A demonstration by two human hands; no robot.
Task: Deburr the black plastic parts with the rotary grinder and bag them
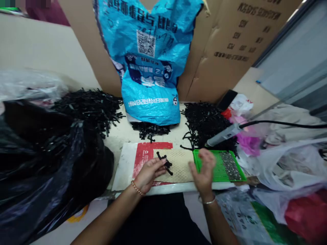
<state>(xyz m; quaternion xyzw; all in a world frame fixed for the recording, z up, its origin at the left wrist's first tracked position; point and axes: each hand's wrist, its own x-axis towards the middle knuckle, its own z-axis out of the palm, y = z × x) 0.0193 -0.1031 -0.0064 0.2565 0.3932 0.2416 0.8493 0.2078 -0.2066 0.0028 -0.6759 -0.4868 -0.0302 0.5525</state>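
Observation:
My left hand [150, 172] is closed in a pinch on a few short black strips with knobbed ends [165, 161], above a perforated beige mat [178, 163]. The mat lies partly over a red and white sheet [143, 154]. To its right, my right hand [204, 170] hovers at the left edge of a green tray [241, 170], thumb apart from the fingers. Motion blurs its fingertips, and nothing shows between them. Many small metal pieces [230, 166] lie gathered at the tray's right side.
Black strips form a left heap [87, 107] and a right heap [201, 122]. Between them hangs a blue sack [153, 98] against cardboard [212, 41]. A corded grey tool [222, 135] slants over the tray. A black bag [56, 170] stands left; plastic bags [281, 163] crowd the right.

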